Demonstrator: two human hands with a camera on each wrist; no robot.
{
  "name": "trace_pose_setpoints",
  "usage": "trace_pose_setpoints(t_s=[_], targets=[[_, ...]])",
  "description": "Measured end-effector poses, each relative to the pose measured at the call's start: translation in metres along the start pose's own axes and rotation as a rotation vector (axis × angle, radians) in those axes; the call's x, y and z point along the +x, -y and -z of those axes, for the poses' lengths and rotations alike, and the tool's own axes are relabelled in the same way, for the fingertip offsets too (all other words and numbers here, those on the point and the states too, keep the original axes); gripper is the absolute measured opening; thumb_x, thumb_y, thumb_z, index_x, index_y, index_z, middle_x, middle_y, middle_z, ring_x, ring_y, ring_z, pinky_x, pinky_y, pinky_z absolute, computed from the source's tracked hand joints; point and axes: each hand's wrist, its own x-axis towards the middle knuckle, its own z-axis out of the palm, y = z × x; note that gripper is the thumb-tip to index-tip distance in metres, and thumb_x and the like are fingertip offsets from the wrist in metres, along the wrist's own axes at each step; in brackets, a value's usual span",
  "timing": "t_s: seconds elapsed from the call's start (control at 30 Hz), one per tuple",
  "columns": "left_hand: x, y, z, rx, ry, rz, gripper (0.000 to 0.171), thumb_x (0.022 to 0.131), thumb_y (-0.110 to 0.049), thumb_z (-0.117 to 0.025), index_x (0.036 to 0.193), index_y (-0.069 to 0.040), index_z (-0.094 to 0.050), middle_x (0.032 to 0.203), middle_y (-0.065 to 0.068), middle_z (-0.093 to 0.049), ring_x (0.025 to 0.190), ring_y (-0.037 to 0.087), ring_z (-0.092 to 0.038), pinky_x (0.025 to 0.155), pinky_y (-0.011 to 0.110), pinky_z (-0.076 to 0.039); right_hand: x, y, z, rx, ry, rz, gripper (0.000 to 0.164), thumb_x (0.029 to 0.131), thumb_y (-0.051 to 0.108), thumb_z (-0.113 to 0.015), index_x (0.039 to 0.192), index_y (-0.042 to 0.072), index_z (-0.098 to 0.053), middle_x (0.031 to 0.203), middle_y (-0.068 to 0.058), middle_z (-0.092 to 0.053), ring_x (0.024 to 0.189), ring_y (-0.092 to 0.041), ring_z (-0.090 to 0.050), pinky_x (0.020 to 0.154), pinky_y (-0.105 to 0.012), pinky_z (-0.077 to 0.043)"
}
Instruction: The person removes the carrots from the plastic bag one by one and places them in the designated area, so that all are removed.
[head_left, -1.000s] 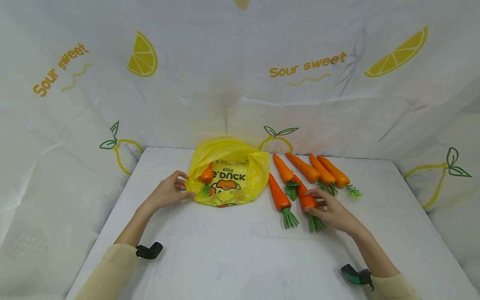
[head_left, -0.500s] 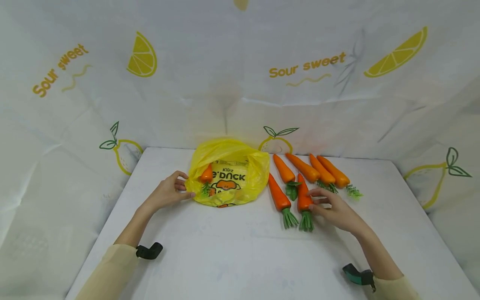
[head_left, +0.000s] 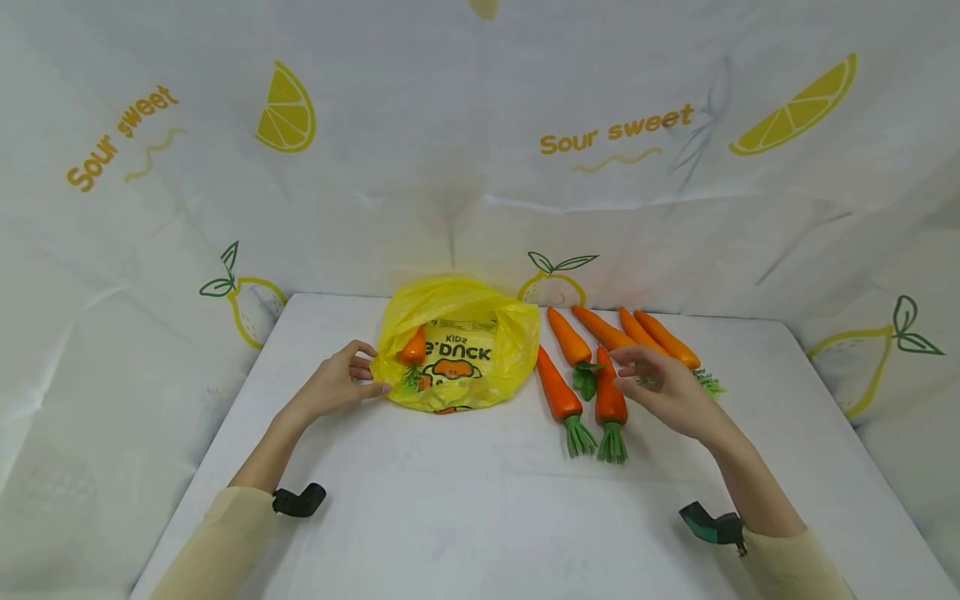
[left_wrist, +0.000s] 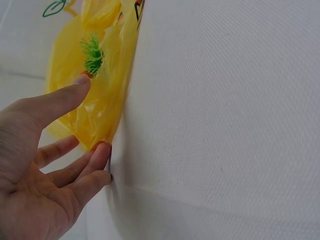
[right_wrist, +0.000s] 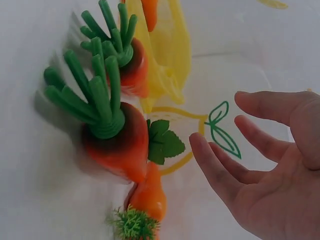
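Note:
A yellow plastic bag [head_left: 517,354] lies with its mouth toward me, and one orange carrot [head_left: 413,348] with feathery green leaves shows inside. My left hand [head_left: 339,385] is at the bag's left edge, thumb and fingers spread apart; in the left wrist view its fingertips [left_wrist: 101,150] touch the yellow plastic. Over on the right, my right hand [head_left: 670,392] hovers beside a red-orange carrot [head_left: 611,402] with thick green stalks, holding nothing. The right wrist view shows its fingers [right_wrist: 215,167] loosely bent and apart from that carrot. A similar carrot [head_left: 557,390] lies left of it.
Behind these, several more carrots lie on the white table [head_left: 450,517]: one with a broad leaf [head_left: 567,337], others [head_left: 667,337] grouped right, partly hidden by my right hand. A white printed cloth [head_left: 450,225] rises behind the table.
My right hand has let go of the stalked carrot, which now lies straighter and slightly further left, and has lifted away from it. The left hand and bag look unchanged.

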Motion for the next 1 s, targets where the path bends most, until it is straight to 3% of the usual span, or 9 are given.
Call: trace_pose_setpoints(t_s=[0.17, 0.37, 0.47, 0.63, 0.87, 1.0], targets=[[0.000, 0.001, 0.000, 0.001, -0.002, -0.009, 0.067, 0.093, -0.038, -0.087, 0.140, -0.006, -0.053, 0.133, 0.024, -0.070, 0.119, 0.037, -0.072, 0.107, 0.056, -0.060, 0.017, 0.016, -0.006, 0.015, 0.035, 0.013, 0.040, 0.106, 0.017, -0.072, 0.142, 0.003, -0.062, 0.140, -0.023, -0.067, 0.121, -0.040, -0.069, 0.098, -0.047, -0.066], [0.000, 0.001, 0.000, 0.006, 0.000, -0.009, 0.067, 0.093, -0.038, -0.087, 0.141, -0.007, -0.053, 0.135, 0.024, -0.070, 0.120, 0.037, -0.072, 0.107, 0.056, -0.060, 0.035, 0.030, -0.014, 0.074, 0.087, 0.053, 0.040, 0.105, 0.013, -0.073, 0.142, 0.003, -0.061, 0.143, -0.021, -0.065, 0.119, -0.035, -0.068, 0.094, -0.024, -0.062], [0.000, 0.001, 0.000, 0.005, 0.000, -0.005, 0.067, 0.093, -0.039, -0.087, 0.141, -0.007, -0.053, 0.135, 0.024, -0.070, 0.120, 0.037, -0.071, 0.107, 0.056, -0.059, 0.040, 0.035, -0.017, 0.091, 0.105, 0.059, 0.041, 0.104, 0.012, -0.073, 0.142, 0.003, -0.061, 0.146, -0.022, -0.063, 0.122, -0.035, -0.068, 0.094, -0.021, -0.061], [0.000, -0.001, 0.000, 0.006, 0.002, 0.001, 0.067, 0.093, -0.039, -0.087, 0.141, -0.007, -0.053, 0.135, 0.024, -0.070, 0.120, 0.037, -0.071, 0.107, 0.056, -0.060, 0.048, 0.040, -0.022, 0.092, 0.116, 0.076, 0.039, 0.104, 0.014, -0.073, 0.141, 0.005, -0.063, 0.144, -0.018, -0.064, 0.123, -0.035, -0.070, 0.098, -0.029, -0.063], [0.001, 0.001, -0.001, 0.007, 0.004, 0.008, 0.067, 0.093, -0.039, -0.087, 0.141, -0.007, -0.053, 0.136, 0.024, -0.070, 0.120, 0.036, -0.071, 0.107, 0.055, -0.060, 0.057, 0.050, -0.029, 0.093, 0.148, 0.104, 0.041, 0.106, 0.017, -0.072, 0.144, 0.007, -0.061, 0.147, -0.017, -0.063, 0.128, -0.037, -0.067, 0.105, -0.052, -0.063], [0.001, 0.001, -0.001, 0.001, 0.005, 0.007, 0.067, 0.093, -0.039, -0.087, 0.141, -0.007, -0.053, 0.137, 0.024, -0.070, 0.120, 0.036, -0.071, 0.107, 0.055, -0.060, 0.064, 0.062, -0.033, 0.086, 0.170, 0.103, 0.042, 0.106, 0.016, -0.072, 0.144, 0.006, -0.060, 0.148, -0.018, -0.063, 0.129, -0.037, -0.066, 0.106, -0.053, -0.062]])
